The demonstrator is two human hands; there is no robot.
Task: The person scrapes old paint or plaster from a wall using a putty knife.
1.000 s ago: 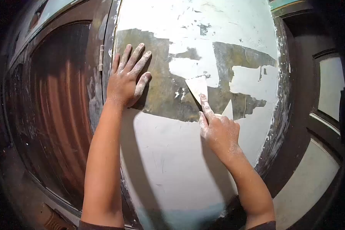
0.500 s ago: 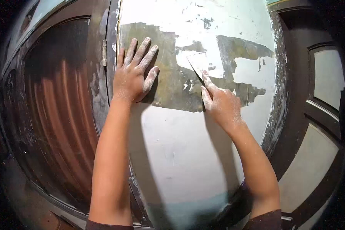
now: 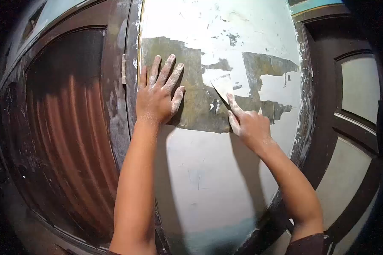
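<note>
My left hand [image 3: 161, 95] lies flat with spread fingers on the bare grey-brown patch [image 3: 189, 100] of the wall, near the left door frame. White dust coats its fingers and thumb. In my right hand [image 3: 250, 123] is a putty knife [image 3: 224, 85], the index finger stretched along it toward the blade. The blade points up and meets the wall at a white area [image 3: 238, 63] inside the patch. Its handle is mostly hidden by my fingers.
White paint [image 3: 208, 165] covers the wall above and below the patch, with scratches and chips. On the left is a dark door [image 3: 115, 110] with a hinge [image 3: 124, 69] and a reddish-brown curtain [image 3: 72, 140]. A panelled dark door [image 3: 327, 170] stands on the right.
The whole view has shifted, so wall and hands appear lower and slightly right. Against the wall, the putty knife has slid a little downward. My left hand keeps its place.
</note>
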